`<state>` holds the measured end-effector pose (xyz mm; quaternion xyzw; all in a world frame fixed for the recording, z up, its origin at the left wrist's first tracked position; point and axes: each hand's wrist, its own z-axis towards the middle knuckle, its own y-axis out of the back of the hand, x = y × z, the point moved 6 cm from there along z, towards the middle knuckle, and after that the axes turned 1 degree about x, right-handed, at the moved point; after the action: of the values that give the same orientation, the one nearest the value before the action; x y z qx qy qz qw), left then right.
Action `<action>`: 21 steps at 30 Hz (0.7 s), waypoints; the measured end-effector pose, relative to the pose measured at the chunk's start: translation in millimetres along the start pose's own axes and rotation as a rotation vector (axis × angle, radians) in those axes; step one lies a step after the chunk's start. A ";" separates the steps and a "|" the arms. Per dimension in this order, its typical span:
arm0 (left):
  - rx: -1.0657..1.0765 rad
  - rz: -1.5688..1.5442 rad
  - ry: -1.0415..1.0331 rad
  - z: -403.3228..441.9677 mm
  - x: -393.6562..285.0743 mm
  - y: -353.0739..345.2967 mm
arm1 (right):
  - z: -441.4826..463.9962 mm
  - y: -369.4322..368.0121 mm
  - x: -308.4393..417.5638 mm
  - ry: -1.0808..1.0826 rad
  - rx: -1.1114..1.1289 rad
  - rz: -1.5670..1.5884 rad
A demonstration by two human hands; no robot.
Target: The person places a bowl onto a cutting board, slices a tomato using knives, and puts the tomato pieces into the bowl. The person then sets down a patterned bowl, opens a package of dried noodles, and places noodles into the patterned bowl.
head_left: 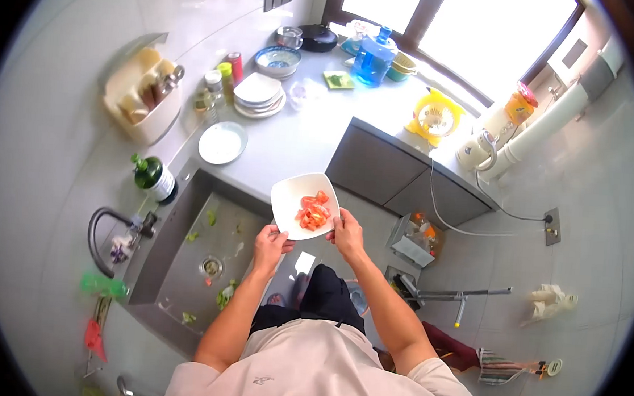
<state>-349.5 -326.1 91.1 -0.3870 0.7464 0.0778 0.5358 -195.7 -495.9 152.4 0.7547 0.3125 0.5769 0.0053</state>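
Between my two hands is a white square bowl (286,196), held out in front of my body near the sink's right edge. Chopped tomato pieces (315,211) lie in it. My left hand (271,247) grips the bowl's near left rim, fingers closed with the thumb at the edge. At the right rim my right hand (347,232) pinches the bowl, some fingers hidden beneath it. To the left is the grey sink (182,262), with green leaf scraps (225,295) and a small red bit scattered in its basin.
On the counter (303,135) ahead stand a white plate (223,143), stacked plates (258,96), a blue water jug (374,58) and a yellow fan (435,117). A curved faucet (97,239) and green bottle (154,178) border the sink. A cord (440,209) hangs at right.
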 end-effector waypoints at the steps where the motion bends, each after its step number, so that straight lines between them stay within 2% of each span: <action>1: -0.009 0.014 0.007 12.7 -0.3 -6.0 | 15.5 3.4 0.0 -0.007 0.010 0.019; 8: -0.060 0.127 0.003 149.5 -6.3 -45.4 | 176.8 7.3 0.5 -0.075 0.095 0.063; 12: -0.156 0.189 0.017 249.4 -4.9 -89.4 | 289.2 22.7 1.4 -0.031 0.104 0.109; 14: -0.170 0.168 0.024 297.1 0.4 -118.6 | 346.9 40.0 4.5 -0.002 0.111 0.005; 16: -0.168 0.194 0.052 334.8 2.7 -150.3 | 401.2 59.4 7.7 0.033 0.144 -0.046; 18: -0.203 0.156 0.116 371.9 5.7 -178.3 | 447.2 76.7 14.2 -0.040 0.156 -0.017; 21: -0.232 0.082 0.153 412.6 4.3 -208.0 | 525.8 78.2 9.2 -0.003 0.252 -0.072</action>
<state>92.7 -252.3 -21.2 -0.4204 0.7863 0.1554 0.4253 301.6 -369.1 13.4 0.7385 0.4094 0.5313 -0.0685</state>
